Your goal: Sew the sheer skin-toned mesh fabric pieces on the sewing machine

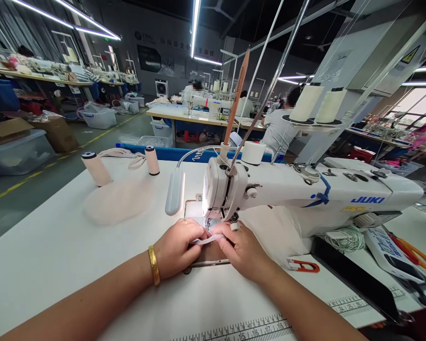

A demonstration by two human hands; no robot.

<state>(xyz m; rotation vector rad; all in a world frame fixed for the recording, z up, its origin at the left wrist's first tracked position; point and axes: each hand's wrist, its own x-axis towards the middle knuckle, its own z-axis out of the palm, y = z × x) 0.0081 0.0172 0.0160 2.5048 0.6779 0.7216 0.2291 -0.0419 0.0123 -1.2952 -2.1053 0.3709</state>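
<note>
A narrow white fabric strip (208, 239) runs between my hands, just in front of the needle area of a white sewing machine (270, 189). My left hand (179, 246), with a gold bangle at the wrist, pinches the strip's left part between thumb and fingers. On the other side my right hand (243, 248) grips the strip's right part, thumb towards me. Both hands rest low over the machine's bed plate. The machine's lamp lights the presser foot (208, 223), whose lower part is partly hidden by my fingers.
Peach fabric (119, 201) lies left, near two thread spools (95, 169). Pale fabric (270, 229) spreads under the machine arm. Orange-handled thread snips (303, 266), a black phone-like slab (355, 277) and coiled cord (346, 238) sit right. A printed ruler (248, 329) edges the table. Co-workers sit beyond.
</note>
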